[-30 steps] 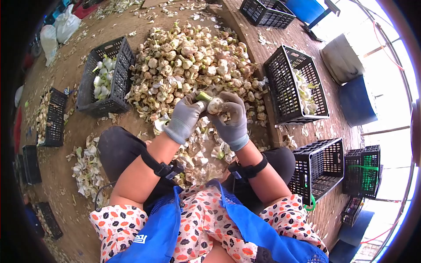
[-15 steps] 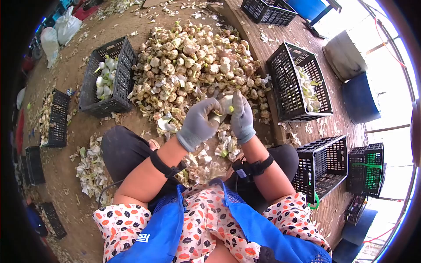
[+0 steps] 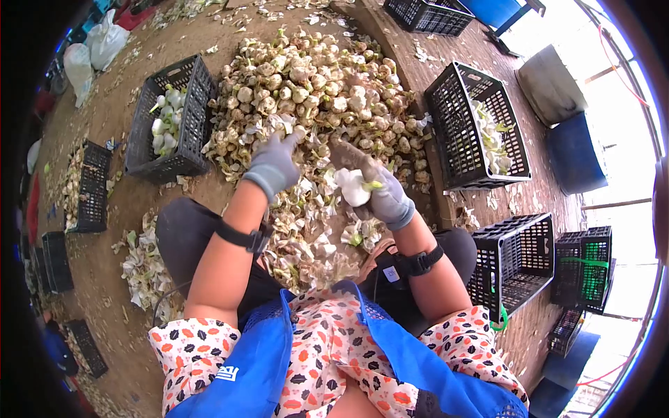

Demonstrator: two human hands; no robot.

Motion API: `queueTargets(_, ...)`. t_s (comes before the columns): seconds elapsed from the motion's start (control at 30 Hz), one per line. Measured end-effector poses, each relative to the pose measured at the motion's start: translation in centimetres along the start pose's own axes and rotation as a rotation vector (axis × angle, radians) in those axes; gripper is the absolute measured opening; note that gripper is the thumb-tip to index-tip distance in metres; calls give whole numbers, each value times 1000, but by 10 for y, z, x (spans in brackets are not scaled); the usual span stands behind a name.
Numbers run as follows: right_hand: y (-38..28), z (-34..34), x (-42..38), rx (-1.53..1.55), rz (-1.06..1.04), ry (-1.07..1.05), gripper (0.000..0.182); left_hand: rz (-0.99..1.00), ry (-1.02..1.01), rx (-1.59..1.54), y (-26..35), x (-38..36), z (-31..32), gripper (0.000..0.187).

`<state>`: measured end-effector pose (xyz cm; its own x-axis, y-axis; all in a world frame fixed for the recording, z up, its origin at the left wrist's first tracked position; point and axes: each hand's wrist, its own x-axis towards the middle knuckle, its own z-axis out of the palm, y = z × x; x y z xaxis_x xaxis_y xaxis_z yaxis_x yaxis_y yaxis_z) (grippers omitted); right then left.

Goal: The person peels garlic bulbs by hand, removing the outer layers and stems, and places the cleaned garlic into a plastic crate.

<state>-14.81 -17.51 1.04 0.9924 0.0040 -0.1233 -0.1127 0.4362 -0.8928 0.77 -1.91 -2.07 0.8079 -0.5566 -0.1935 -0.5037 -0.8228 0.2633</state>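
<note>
A peeled white garlic bulb (image 3: 353,187) with a short green stem rests in my right hand (image 3: 387,197), which wears a grey glove with a dirty palm and has its fingers around the bulb's side. My left hand (image 3: 276,164), gloved in grey too, is over the near edge of the garlic pile (image 3: 313,83), its fingers pointing forward among loose skins; nothing shows in it. Unpeeled bulbs with dry, brownish skins make up the pile. Papery peelings (image 3: 313,244) lie between my knees, below both hands.
Left of the pile stands a black crate (image 3: 143,143) with white bulbs. To the right, another crate (image 3: 446,136) holds pale garlic, with a further crate (image 3: 488,261) nearer me. A wooden board edge runs along the pile's right side. White sacks (image 3: 106,42) lie far left.
My hands have moved apart. The left hand went left and forward to the pile and opened; the right hand turned and lowered slightly, with the white bulb now showing in it.
</note>
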Motion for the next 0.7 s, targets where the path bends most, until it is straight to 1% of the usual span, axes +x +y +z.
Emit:
queueTargets(0.07, 8, -16, 4, -37, -25, 18, 63, 452, -115, -416, -4, -6, -7, 55)
queueTargets(0.13, 15, -21, 4, -31, 33, 160, 60, 645, -472, -1120, 7, -13, -12, 48)
queueTargets(0.17, 15, -19, 6, 14, 18, 164, 59, 579, -478, -1212, 13, -21, -12, 39)
queueTargets(0.2, 15, -15, 7, 16, 16, 164, 59, 579, -478, -1208, 17, -23, -10, 39)
queueTargets(0.27, 14, -5, 6, -8, -83, 188, 57, 557, -366, -1251, 25, -26, -10, 33)
queueTargets(0.3, 14, -7, 7, -8, -83, 187, 57, 479, -348, -1273, 28, -30, -11, 30)
queueTargets(0.33, 15, -10, 8, 24, -94, 129, 56, 479, -346, -1274, 26, -27, -2, 30)
queueTargets(0.37, 15, -11, 9, 57, -105, 72, 54, 498, -240, -1295, 25, -23, 13, 28)
queueTargets(0.4, 16, -8, 8, 56, -105, 72, 54, 517, -133, -1314, 21, -18, 26, 26)
queueTargets(0.43, 17, -4, 7, 61, -71, 8, 55, 396, -85, -1153, 32, -22, 18, 31)
queueTargets(0.47, 18, 1, 7, 67, -37, -55, 57, 482, -86, -1295, 35, -21, 29, 38)
queueTargets(0.5, 23, 7, 10, -159, -187, -15, 61, 481, -162, -1216, 27, -13, 48, 42)
queueTargets(0.53, 25, 8, 8, -156, -184, -18, 61, 476, -236, -1135, 24, -10, 48, 45)
queueTargets(0.57, 26, 8, 6, -148, -83, -1, 61, 388, -226, -846, 21, -7, 48, 44)
queueTargets(0.6, 26, 8, 7, -141, 16, 15, 60, 384, -223, -845, 17, -6, 47, 44)
queueTargets(0.67, 24, 9, 14, -98, 114, 308, 54, 243, -117, -279, 24, -14, 12, 46)
queueTargets(0.7, 28, -1, 17, -69, 110, 375, 49, 355, 164, -136, 19, -18, 13, 45)
